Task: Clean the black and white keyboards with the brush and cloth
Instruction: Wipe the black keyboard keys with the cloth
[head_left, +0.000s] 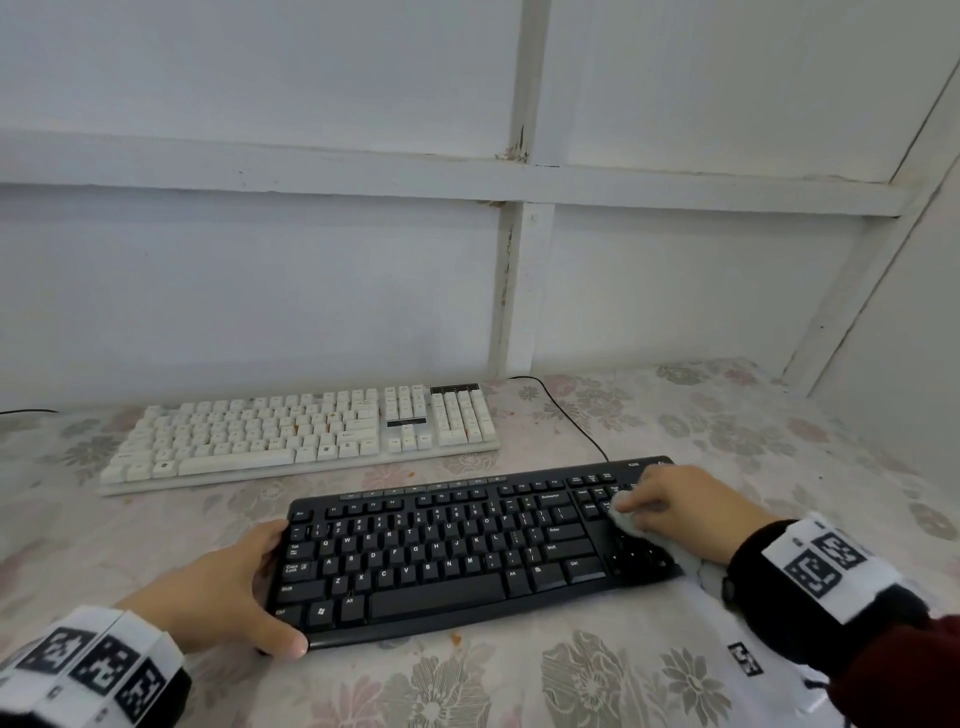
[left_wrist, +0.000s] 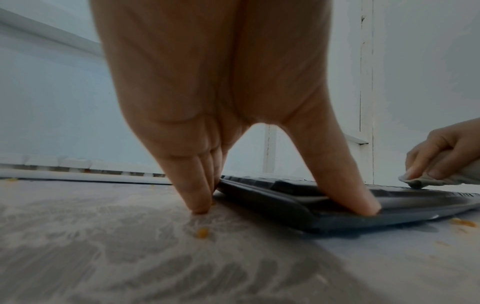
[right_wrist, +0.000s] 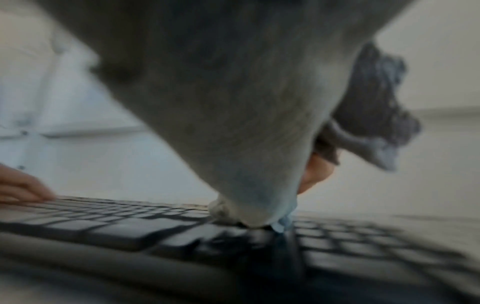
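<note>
The black keyboard (head_left: 457, 551) lies near me on the floral tablecloth. The white keyboard (head_left: 301, 431), with orange specks on some keys, lies behind it. My left hand (head_left: 254, 587) grips the black keyboard's left end, thumb (left_wrist: 358, 201) on the front rim and fingers (left_wrist: 197, 197) at the far-left corner. My right hand (head_left: 685, 506) holds a crumpled light grey cloth (head_left: 628, 519) and presses it on the keys at the right end. The right wrist view is blurred and shows the cloth (right_wrist: 233, 123) touching the keys (right_wrist: 130, 232). No brush is in view.
Orange crumbs (left_wrist: 202, 233) lie on the tablecloth (head_left: 519, 686) by the black keyboard's front edge. A black cable (head_left: 571, 415) runs from the wall past the white keyboard's right end. A white panelled wall (head_left: 260, 286) closes the back and the right side.
</note>
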